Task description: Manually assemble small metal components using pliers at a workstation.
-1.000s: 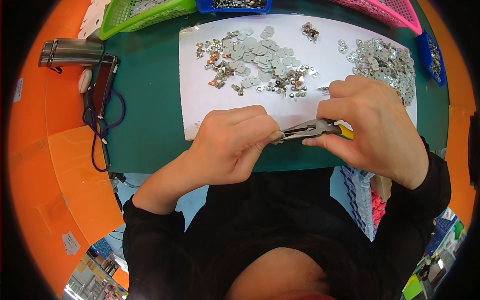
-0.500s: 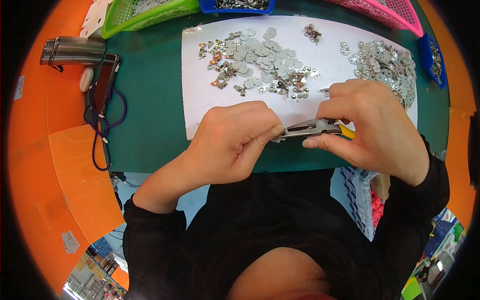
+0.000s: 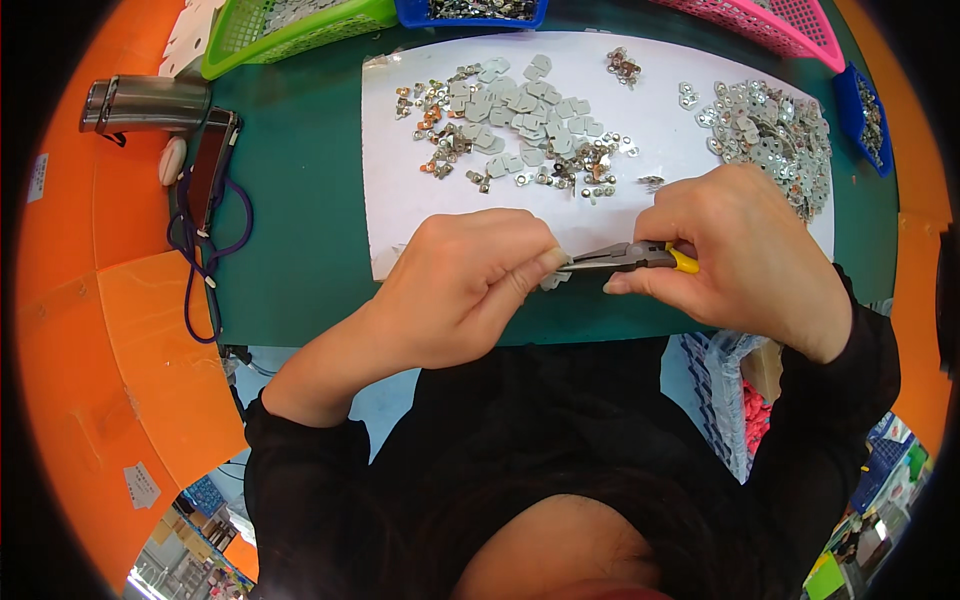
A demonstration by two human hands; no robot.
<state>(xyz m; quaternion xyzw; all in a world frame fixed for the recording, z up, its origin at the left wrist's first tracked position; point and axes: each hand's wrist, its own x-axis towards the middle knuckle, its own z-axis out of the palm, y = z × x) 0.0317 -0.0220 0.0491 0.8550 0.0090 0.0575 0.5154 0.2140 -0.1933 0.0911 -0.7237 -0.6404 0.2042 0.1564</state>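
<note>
My left hand (image 3: 470,285) is closed in a pinch on a small metal piece (image 3: 553,281), mostly hidden by thumb and forefinger. From the right, the jaws of the pliers (image 3: 625,256) with yellow grips reach to that piece at the fingertips. My right hand (image 3: 750,265) is wrapped round the pliers' handles, its thumb along their near side. Both hands are over the near edge of a white sheet (image 3: 480,215). Beyond them lie a heap of pale flat metal plates (image 3: 545,110) and small shiny metal fittings (image 3: 595,165).
A pile of silvery metal parts (image 3: 775,130) lies at the right, a small cluster (image 3: 622,67) at the back. Green (image 3: 300,40), blue (image 3: 475,20) and pink (image 3: 800,35) baskets line the far edge; a small blue tray (image 3: 864,120) stands right. A steel tumbler (image 3: 150,103) and corded phone (image 3: 212,170) lie left.
The pliers have rolled slightly, their jaws now looking narrower. My right hand has shifted a little, uncovering small metal bits beyond its knuckles. My left hand keeps its pinch, almost unmoved.
</note>
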